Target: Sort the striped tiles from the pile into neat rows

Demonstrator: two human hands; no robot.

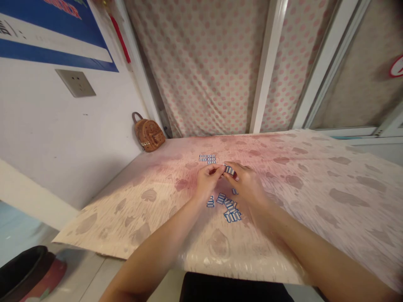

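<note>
Between the fingertips of both my hands is a small blue-and-white striped piece (229, 170), too small to name more exactly. My left hand (208, 179) pinches its left end with thumb and forefinger. From the other side, my right hand (245, 179) grips it with its fingers curled. Beyond my hands, several like pieces (207, 159) lie side by side in a neat block on the table. Nearer to me, between my forearms, more striped pieces (232, 216) lie in a loose, overlapping pile. One (210, 201) lies by my left wrist, and another (234, 191) is partly covered by my right hand.
A patterned cloth covers the table (126, 222). At its far left corner a small brown backpack-shaped bag (150, 133) leans against the wall. A dotted curtain (214, 63) hangs behind the far edge. On the floor at left stands a dark bin (28, 272).
</note>
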